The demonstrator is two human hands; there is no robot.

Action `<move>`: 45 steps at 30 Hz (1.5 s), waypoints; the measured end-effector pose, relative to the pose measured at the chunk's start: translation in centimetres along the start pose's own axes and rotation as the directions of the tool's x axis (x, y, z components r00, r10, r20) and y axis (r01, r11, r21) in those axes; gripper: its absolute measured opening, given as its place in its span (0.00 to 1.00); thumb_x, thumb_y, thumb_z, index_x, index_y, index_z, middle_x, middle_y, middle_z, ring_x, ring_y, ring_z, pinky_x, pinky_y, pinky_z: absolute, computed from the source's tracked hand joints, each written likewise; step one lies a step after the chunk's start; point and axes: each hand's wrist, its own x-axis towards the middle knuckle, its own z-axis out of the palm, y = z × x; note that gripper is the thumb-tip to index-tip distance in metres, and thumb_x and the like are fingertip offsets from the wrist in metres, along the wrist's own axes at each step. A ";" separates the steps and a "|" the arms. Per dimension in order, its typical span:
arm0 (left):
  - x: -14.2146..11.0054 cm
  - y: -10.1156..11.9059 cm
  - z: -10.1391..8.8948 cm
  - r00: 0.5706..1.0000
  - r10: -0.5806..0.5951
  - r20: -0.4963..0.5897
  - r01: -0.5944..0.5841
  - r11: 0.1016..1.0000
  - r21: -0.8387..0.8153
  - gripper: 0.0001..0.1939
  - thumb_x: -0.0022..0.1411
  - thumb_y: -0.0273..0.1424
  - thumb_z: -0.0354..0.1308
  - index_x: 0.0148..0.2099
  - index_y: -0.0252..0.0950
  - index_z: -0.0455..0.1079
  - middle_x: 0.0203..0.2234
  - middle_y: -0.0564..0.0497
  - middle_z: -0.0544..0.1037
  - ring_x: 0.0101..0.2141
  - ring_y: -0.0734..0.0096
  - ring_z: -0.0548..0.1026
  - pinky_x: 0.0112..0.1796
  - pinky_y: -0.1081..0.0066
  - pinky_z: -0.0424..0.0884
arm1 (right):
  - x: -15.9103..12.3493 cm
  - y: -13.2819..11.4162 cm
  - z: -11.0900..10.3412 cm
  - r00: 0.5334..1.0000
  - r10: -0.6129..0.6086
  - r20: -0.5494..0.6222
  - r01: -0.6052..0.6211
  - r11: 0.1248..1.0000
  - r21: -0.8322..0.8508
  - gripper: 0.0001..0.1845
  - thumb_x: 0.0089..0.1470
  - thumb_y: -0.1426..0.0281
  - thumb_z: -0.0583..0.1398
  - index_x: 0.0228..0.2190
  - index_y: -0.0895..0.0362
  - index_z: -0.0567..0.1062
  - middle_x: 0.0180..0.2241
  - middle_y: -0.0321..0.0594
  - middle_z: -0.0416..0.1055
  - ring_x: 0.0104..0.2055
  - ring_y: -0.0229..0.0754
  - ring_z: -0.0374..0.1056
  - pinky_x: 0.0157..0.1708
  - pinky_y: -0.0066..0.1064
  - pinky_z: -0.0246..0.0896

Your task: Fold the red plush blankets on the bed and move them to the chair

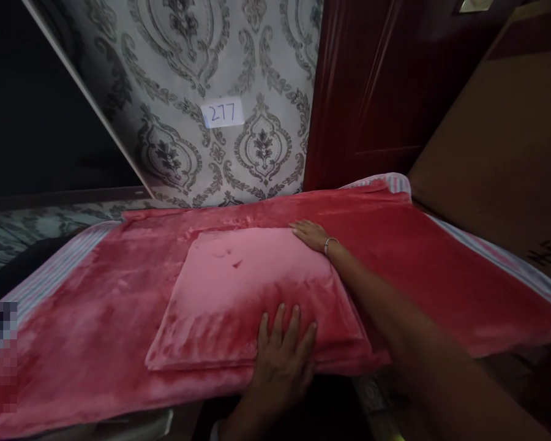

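A flat, four-cornered pink plush cloth piece [239, 288], with layered edges along its front, lies in the middle of a red-pink plush blanket [96, 318]. It may be a folded cloth or a cushion cover; I cannot tell which. My left hand [282, 352] rests on its front edge, fingers spread and pointing away from me. Across its far right corner lies my right hand [310, 234], flat with the fingers stretched to the left. A thin bracelet [329, 244] circles my right wrist. Neither hand grips anything.
Striped cloth [68, 263] shows under the blanket's left side. Patterned wallpaper [261, 141] carries a white label [223, 112] reading 277. Behind stands a dark red door [371, 92]. A large cardboard box [500, 141] is at right, a dark screen [50, 116] at left.
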 end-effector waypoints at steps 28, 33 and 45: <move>-4.4 -3.4 -3.7 0.965 -0.252 -0.071 0.257 0.964 0.074 0.30 0.66 0.38 0.59 0.68 0.39 0.65 0.67 0.36 0.64 0.68 0.46 0.58 0.66 0.43 0.47 | -10.9 -15.7 1.7 0.743 -0.652 0.151 0.669 0.734 -0.118 0.31 0.70 0.56 0.49 0.70 0.49 0.55 0.73 0.45 0.44 0.75 0.55 0.36 0.69 0.62 0.35; -5.5 -3.7 -2.1 0.965 -0.228 -0.128 0.237 0.969 0.063 0.30 0.66 0.40 0.59 0.68 0.42 0.65 0.67 0.38 0.65 0.69 0.48 0.58 0.66 0.45 0.48 | -6.3 -12.6 1.7 0.830 -0.550 0.093 0.557 0.808 -0.191 0.32 0.70 0.53 0.46 0.71 0.47 0.54 0.74 0.43 0.42 0.75 0.58 0.37 0.68 0.65 0.36; -6.1 -4.3 0.6 0.913 -0.196 -0.357 0.250 0.962 0.111 0.27 0.60 0.43 0.62 0.60 0.43 0.73 0.62 0.39 0.72 0.67 0.48 0.62 0.66 0.46 0.51 | 2.1 -6.9 1.8 0.959 -0.279 0.054 0.280 0.960 -0.001 0.35 0.69 0.52 0.42 0.67 0.56 0.65 0.67 0.45 0.61 0.70 0.50 0.55 0.70 0.47 0.46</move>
